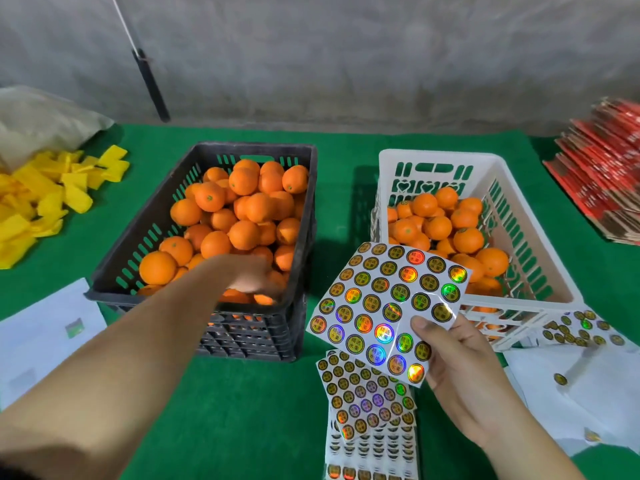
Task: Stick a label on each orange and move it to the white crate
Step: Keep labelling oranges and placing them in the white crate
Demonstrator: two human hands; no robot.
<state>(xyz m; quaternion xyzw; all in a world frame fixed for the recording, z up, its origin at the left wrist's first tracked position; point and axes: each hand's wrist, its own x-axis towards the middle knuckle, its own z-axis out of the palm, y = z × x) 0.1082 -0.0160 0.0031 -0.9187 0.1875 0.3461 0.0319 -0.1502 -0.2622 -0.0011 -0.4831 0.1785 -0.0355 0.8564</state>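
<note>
- left hand (251, 280) is reaching down into the near right corner of the black slotted plastic crate (145, 233), sitting right on the round orange fruits (239, 216); hand is motion-blurred, so cannot tell whether the fingers are gripping a fruit or lying loose
- right hand (450, 355) is grasping a white sheet of round gold holographic labels (384, 306), thumb pinching its near right edge, sheet tilting up in front of the crates
- white slotted plastic crate (512, 188) is sitting to the right of the black one, holding a lower layer of oranges
- more label sheets in a stack (367, 403) are lying on the green felt tabletop (242, 410) below the held sheet
- a partly used label sheet (578, 329) is lying just right of the white crate's near corner
- yellow foam sleeves in a pile (41, 199) are lying far left, red printed cardboard stack (602, 181) far right
- white paper sheet (45, 327) is lying left of the black crate
</note>
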